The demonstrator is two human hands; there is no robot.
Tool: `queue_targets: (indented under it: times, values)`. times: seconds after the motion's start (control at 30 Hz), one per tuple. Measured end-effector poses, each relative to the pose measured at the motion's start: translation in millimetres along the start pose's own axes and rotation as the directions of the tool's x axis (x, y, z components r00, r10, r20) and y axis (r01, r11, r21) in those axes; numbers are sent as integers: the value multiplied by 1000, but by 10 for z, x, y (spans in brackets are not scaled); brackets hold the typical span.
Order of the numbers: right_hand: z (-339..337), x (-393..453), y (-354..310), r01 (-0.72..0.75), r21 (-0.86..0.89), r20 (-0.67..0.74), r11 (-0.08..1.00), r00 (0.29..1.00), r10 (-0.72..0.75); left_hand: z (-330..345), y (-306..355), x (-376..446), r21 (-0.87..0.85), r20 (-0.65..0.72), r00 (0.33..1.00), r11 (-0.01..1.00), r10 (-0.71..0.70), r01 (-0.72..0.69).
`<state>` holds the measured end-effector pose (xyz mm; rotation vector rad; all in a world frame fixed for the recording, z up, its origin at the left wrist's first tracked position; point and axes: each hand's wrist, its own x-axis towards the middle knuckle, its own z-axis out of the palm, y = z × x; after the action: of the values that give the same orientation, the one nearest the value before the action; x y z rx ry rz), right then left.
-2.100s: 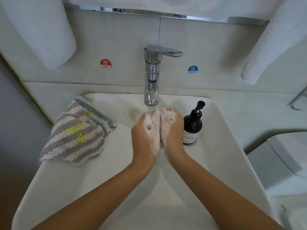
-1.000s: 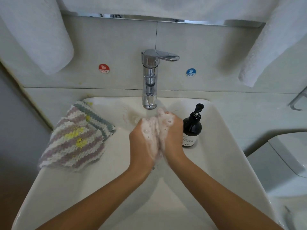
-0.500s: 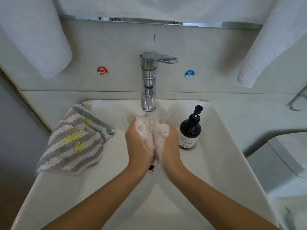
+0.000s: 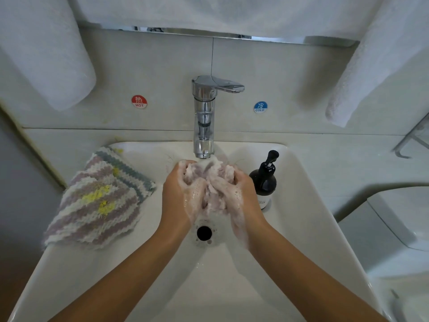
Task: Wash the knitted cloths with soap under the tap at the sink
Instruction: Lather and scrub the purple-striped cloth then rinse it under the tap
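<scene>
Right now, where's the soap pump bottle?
In the head view, the dark soap pump bottle stands upright on the right side of the sink, just right of the right hand and below-right of the tap.

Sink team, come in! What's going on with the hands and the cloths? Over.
Both hands, left and right, grip a soapy cloth under the tap. Other cloths wait on the sink rim. Nothing in the way.
</scene>
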<state>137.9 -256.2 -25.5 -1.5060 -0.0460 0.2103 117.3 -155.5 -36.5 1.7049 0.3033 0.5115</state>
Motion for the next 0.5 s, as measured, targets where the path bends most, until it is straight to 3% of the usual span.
queue_targets:
  times: [0.17, 0.33, 0.5]
  values:
    - [-5, 11, 19, 1, -28, -16, 1000, 1000, -1, 7, -17, -3, 5, 5, 1000, 1000, 14, -14]
    - [-8, 18, 23, 112, -48, -79, 993, 990, -115, 69, -32, -27, -275, 51, 994, 955, -97, 107]
    - [37, 13, 99, 118, 21, -47, 993, 992, -117, 20, 5, -99, -288, 84, 994, 953, -70, 92]
